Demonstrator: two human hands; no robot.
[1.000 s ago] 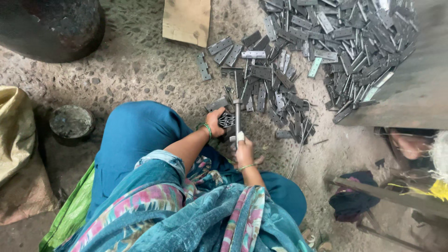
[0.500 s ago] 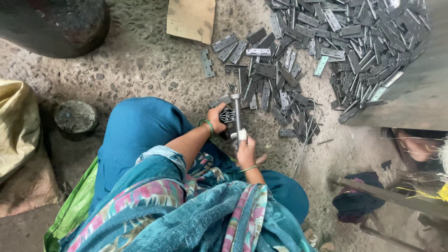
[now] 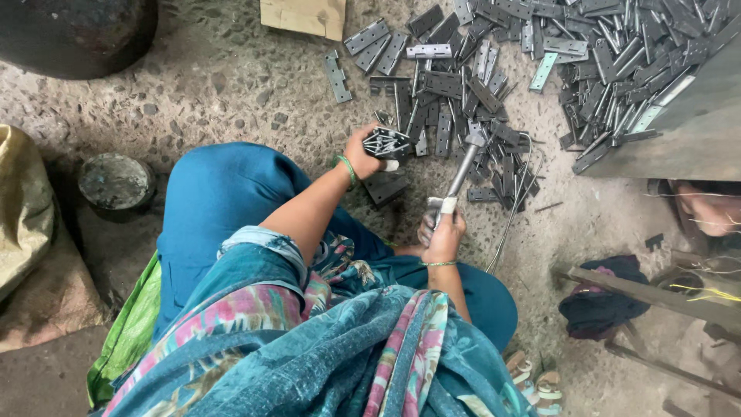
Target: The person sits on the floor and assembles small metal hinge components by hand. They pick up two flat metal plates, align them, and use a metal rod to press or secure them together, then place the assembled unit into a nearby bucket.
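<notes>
I sit on a rough stone floor. My left hand (image 3: 364,157) grips a bundle of thin metal pins (image 3: 387,143) held just above a dark metal plate (image 3: 384,188). My right hand (image 3: 443,235) is closed around the handle of a metal hammer (image 3: 461,168), whose head points away from me toward a heap of grey metal hinges (image 3: 494,73). The hammer head lies to the right of the pin bundle, apart from it.
Hinges spread across the floor ahead and to the right. A wooden block (image 3: 303,15) lies at the top. A round tin (image 3: 116,184) and a sack (image 3: 23,208) are at my left, a dark drum (image 3: 73,31) at top left. Wooden bars (image 3: 656,297) and dark cloth (image 3: 610,305) lie at right.
The hammer has swung from upright beside my left hand to leaning right, away from the pin bundle. My left hand has stayed over the plate.
</notes>
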